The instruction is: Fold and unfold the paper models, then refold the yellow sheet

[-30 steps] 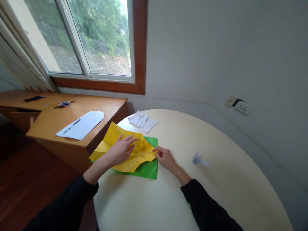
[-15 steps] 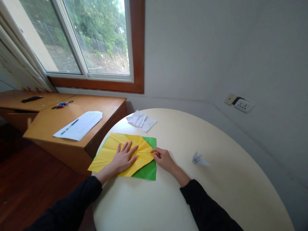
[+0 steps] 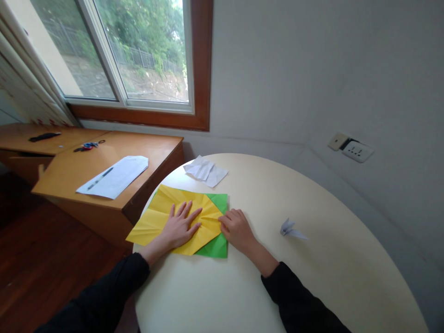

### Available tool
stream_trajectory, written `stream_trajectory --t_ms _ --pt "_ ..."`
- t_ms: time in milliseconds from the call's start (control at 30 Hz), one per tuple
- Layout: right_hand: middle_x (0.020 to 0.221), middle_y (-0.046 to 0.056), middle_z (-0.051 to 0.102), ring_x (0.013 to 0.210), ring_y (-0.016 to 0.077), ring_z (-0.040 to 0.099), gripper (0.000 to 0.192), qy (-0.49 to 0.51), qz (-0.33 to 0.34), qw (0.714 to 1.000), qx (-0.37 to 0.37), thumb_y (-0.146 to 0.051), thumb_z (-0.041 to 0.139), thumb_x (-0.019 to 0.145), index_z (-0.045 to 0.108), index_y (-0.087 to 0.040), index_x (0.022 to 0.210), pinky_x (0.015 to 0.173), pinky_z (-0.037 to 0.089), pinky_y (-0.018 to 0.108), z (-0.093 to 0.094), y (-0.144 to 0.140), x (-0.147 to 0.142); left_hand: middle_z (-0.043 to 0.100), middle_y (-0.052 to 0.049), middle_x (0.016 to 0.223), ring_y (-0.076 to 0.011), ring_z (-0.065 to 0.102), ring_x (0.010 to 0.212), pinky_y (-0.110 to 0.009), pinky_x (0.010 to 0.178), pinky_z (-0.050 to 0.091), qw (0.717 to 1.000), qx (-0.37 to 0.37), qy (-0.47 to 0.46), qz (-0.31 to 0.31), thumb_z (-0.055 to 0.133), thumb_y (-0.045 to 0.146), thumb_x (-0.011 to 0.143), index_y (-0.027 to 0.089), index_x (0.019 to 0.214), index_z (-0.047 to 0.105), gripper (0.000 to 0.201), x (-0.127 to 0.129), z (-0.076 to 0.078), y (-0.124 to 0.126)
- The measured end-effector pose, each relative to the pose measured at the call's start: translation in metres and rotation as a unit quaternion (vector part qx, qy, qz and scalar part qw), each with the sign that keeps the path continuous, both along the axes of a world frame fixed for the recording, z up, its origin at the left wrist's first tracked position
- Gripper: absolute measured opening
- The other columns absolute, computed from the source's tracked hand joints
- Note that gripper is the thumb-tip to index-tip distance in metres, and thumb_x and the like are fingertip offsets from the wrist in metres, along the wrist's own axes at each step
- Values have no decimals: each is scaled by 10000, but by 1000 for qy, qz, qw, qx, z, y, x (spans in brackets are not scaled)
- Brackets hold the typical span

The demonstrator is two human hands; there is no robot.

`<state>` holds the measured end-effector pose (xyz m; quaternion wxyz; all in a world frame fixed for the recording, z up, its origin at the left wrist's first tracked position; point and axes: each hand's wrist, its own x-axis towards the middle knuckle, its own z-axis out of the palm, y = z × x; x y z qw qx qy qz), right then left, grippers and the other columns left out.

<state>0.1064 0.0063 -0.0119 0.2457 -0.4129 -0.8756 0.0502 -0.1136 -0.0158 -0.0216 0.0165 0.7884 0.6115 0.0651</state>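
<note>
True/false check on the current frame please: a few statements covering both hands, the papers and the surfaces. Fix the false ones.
1. The left hand lies on the yellow paper, fingers spread. True.
2. The green paper lies on top of the yellow paper. False: it lies underneath.
3. The right hand holds the small folded figure. False: the hand is at the tip of the yellow paper; the figure lies apart from it on the round table.
4. A pen lies on white paper on the wooden desk. True.
</note>
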Motion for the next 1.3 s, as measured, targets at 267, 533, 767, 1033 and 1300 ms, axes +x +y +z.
stream_trajectory --t_ms 267,533,767,1033,1300 --pt "857 64 584 849 192 480 162 -145 -17 989 3 -108 510 822 638 -171 899 750 294 311 4 -13 -11 270 -102 1490 -300 211 1371 -567 1073 105 1000 1 -6 4 264 544 903 332 1379 343 527 1 0 0" --pt "939 108 579 881 232 467 198 -181 -78 980 -4 -128 468 849 606 -150 989 764 308 351 14 -27 -19 263 -103 1492 -305 208 1371 -574 1068 109 1000 -1 -4 -2 242 534 911 348 1386 322 516 -1 -2 1" --pt "975 130 589 888 249 473 349 -181 -111 977 -15 -176 451 860 528 -104 1193 769 323 373 14 -27 -20 258 -77 1498 -311 224 1366 -579 1066 110 1000 9 -8 -7 276 517 913 374 1377 328 489 -2 -3 0" --pt "1011 157 593 905 258 475 449 -173 -143 974 -33 -231 478 847 479 -58 1261 772 329 378 13 -20 -18 253 -81 1499 -331 221 1363 -611 1042 118 1000 -3 -7 -8 273 502 916 411 1357 348 456 2 4 -1" --pt "1003 178 589 923 277 469 281 -193 -157 968 -42 -197 436 865 607 -66 1045 780 315 397 21 -8 -23 255 -74 1499 -324 216 1365 -604 1049 109 1000 0 -5 -12 295 514 907 396 1364 343 475 0 1 -1"
